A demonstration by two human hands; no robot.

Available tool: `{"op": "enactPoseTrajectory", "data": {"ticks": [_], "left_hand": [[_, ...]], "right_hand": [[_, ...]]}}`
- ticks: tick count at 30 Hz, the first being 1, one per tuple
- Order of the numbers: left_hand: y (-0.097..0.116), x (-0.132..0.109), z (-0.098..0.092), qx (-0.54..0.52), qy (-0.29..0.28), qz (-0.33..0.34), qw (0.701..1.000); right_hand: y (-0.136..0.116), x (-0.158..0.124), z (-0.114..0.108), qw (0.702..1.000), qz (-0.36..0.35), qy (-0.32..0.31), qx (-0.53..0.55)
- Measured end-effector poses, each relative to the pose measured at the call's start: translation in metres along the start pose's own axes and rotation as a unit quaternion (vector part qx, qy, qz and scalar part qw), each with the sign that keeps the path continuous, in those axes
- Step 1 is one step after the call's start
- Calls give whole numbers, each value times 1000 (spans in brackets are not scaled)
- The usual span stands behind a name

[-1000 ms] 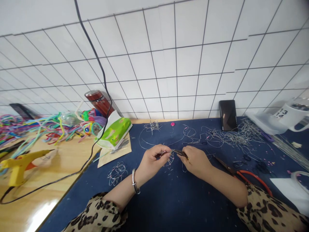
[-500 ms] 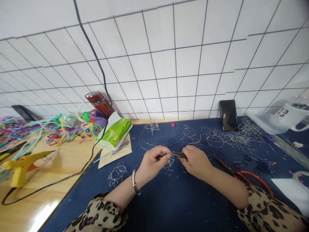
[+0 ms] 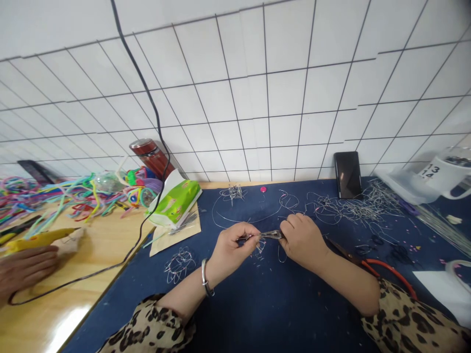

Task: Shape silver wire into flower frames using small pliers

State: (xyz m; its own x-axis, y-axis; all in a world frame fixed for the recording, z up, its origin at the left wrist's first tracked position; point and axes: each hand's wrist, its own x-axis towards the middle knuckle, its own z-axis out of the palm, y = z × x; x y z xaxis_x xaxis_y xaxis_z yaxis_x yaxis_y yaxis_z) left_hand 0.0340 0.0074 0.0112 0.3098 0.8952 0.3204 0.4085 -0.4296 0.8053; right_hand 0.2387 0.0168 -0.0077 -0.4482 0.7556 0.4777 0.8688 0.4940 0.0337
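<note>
Thin silvery wire (image 3: 261, 245) is pinched between the thumb and fingers of my left hand (image 3: 237, 245); its curled ends hang just below the fingertips. My right hand (image 3: 301, 240) is wrapped around a pair of pliers (image 3: 271, 235), whose jaws point left and meet the wire at my left fingertips. The pliers' handles are hidden inside my right fist. Beneath both hands lies a dark blue cloth (image 3: 257, 309) with small wire scraps. Whether the jaws are fully closed on the wire is too small to tell.
Orange-handled scissors (image 3: 390, 274) lie by my right forearm. Tangled wire (image 3: 356, 206) spreads before a phone (image 3: 348, 175); a wire coil (image 3: 179, 265) sits left. Another person's hand (image 3: 29, 269) is on a yellow glue gun (image 3: 40, 239), near a black cable (image 3: 142, 215).
My right hand has rolled over and the pliers have turned with it. My left hand stays in place. Another person's hand has come in at the left, onto the glue gun.
</note>
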Motion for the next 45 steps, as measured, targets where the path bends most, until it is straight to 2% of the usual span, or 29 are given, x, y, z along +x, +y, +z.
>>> {"op": "enactPoseTrajectory", "data": {"ticks": [12,17,22,27,32,37,39,45], "left_hand": [[-1,2,-4,-16,-17,7,1000],[4,8,-15,34,-68,33,997],[8,12,-21,61,-91,44,993],[1,11,-20,24,-115,10,993],[-8,9,-13,-118,-88,-51,988],[-4,11,-15,-59,-24,39,997],[-3,11,-15,-54,-18,52,997],[0,7,-8,-162,-36,-33,986]], "right_hand": [[-1,2,-3,1000,3,-15,-10],[-2,3,-4,1000,-3,-25,-3],[-2,2,-5,999,-1,-36,0],[-3,-1,2,998,8,-64,27],[-3,-2,8,993,33,-95,63],[-2,-1,4,994,31,-85,53],[-2,0,2,997,21,-70,35],[-2,1,-2,998,15,-51,16]]}}
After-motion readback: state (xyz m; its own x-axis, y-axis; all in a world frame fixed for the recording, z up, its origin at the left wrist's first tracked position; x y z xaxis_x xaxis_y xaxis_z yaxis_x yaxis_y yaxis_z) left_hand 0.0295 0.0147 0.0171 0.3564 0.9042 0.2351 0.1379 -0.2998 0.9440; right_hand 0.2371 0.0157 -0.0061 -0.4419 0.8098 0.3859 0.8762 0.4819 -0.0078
